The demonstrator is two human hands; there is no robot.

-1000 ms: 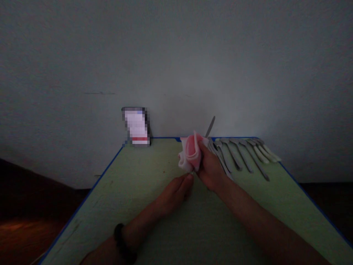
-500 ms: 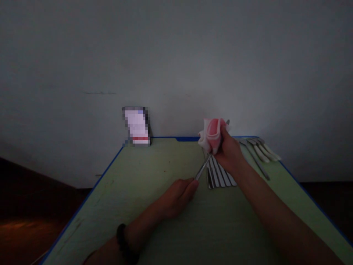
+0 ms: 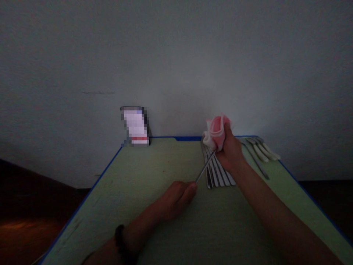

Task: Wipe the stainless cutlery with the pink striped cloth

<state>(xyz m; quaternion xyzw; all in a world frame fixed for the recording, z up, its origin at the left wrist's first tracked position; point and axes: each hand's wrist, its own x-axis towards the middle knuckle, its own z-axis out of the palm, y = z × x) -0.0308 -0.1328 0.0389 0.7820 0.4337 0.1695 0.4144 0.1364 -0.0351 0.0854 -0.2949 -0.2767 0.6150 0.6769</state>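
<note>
Table (image 3: 154, 221), green-topped with a blue rim, carries a row of cutlery (image 3: 220, 175) near its far right corner. Right hand (image 3: 230, 152) clenches a bunched pink cloth (image 3: 216, 133) around the upper end of a slim utensil (image 3: 205, 168), probably a knife in this dim light. Left hand (image 3: 178, 195) pinches its lower tip, resting on the tabletop. Wiping well means keeping that tip pinned while the cloth squeezes evenly along the metal.
</note>
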